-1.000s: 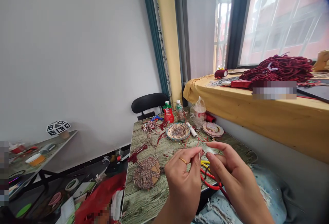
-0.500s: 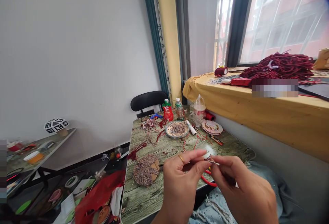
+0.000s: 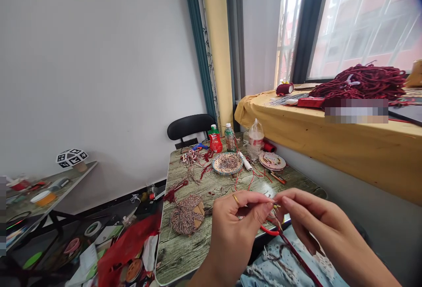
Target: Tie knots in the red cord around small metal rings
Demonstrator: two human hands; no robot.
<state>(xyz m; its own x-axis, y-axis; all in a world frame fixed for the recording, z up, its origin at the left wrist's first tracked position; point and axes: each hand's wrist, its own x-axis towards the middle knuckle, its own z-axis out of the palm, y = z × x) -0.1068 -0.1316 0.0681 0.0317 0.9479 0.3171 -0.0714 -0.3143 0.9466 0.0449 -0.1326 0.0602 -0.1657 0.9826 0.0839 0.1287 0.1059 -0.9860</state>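
My left hand (image 3: 235,230), with a gold ring on one finger, pinches a thin bit of thread work (image 3: 274,208) between thumb and fingertips. My right hand (image 3: 316,225) meets it fingertip to fingertip and pinches the same small piece. A dark red cord (image 3: 296,254) runs from that spot down across my lap to the lower right. Both hands hover over the near edge of a wood-patterned table (image 3: 184,252). What exactly sits between the fingertips is too small to tell.
On the table lie a wound bundle of mixed thread (image 3: 186,214), a plate of threads (image 3: 227,164), a second plate (image 3: 272,161), bottles (image 3: 215,140) and loose red strands. A black chair (image 3: 189,127) stands behind. Dark red yarn (image 3: 362,82) lies on the yellow-covered sill.
My hands have sunk toward the table's near edge and my right hand has stretched out its fingers. The red cord now hangs taut toward the lower right.
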